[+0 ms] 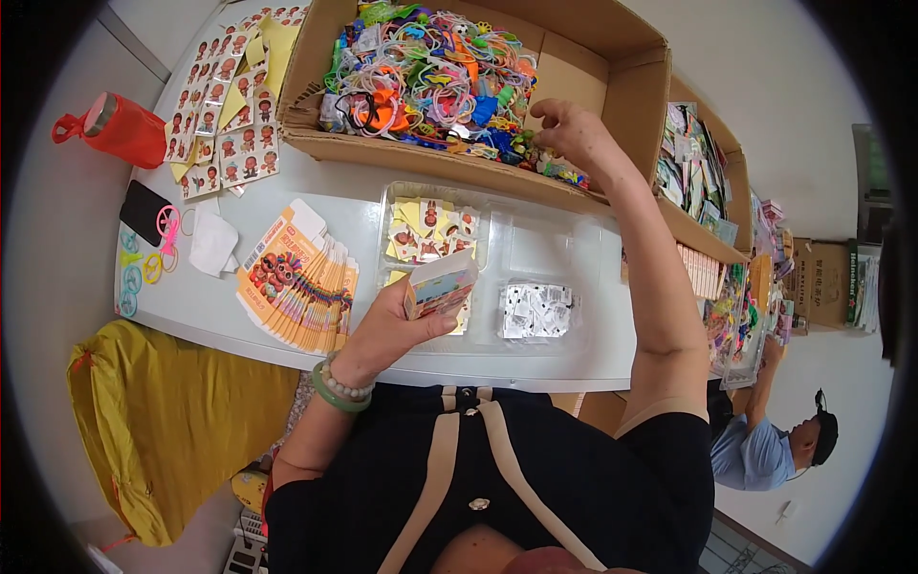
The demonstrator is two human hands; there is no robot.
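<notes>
My left hand (387, 330), with a beaded bracelet and a green bangle on its wrist, grips a small printed carton (443, 287) above the table. Reaching over the front wall of a large cardboard box (402, 156), my right hand (581, 139) hovers at the right edge of a heap of small colourful toys (440, 81). Its fingers are bent and apart, and nothing shows between them. Below the carton are yellow-backed sticker pieces (430, 228) in a clear plastic tray. Small white patterned packets (535, 311) lie in another clear tray to the right.
Flat orange cartons (306, 287) fan out at left. Sticker sheets (225, 110), a red bottle (129, 129), a black phone (143, 212) and plastic rings (167, 230) lie beyond. A second box (703, 172) holds packets. Another person (765, 450) works at far right.
</notes>
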